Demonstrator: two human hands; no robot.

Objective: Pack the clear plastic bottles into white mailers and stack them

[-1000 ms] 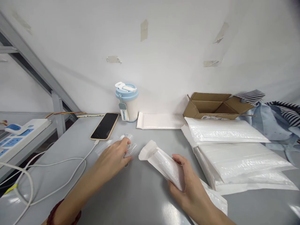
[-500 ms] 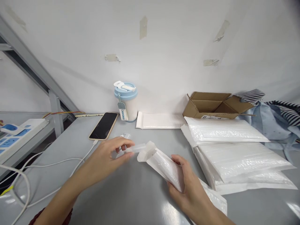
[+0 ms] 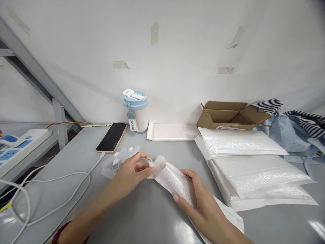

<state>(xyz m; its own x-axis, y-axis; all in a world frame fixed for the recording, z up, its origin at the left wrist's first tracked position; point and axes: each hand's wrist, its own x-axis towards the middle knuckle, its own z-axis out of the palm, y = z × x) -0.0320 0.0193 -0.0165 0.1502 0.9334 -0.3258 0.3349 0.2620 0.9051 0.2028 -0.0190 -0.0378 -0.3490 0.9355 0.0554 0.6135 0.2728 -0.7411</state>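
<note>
My right hand (image 3: 200, 200) grips a white bubble mailer (image 3: 175, 179) and holds it tilted, its open mouth toward the left. At that mouth my left hand (image 3: 130, 171) pinches a small clear packet (image 3: 150, 163), which is partly inside the flap. More clear plastic packets (image 3: 115, 161) lie on the grey table (image 3: 142, 217) just left of my left hand.
A stack of white bubble mailers (image 3: 251, 166) lies at the right, with an open cardboard box (image 3: 228, 115) and clothing (image 3: 297, 132) behind. At the back stand a blue-lidded cup (image 3: 135, 110), a phone (image 3: 111, 136) on a white cable (image 3: 76, 184), and a flat mailer (image 3: 172, 131). A power strip (image 3: 17, 145) sits far left.
My left hand picked a clear packet from the pile and carried it right to the mailer's mouth. My right hand shifted the mailer slightly left.
</note>
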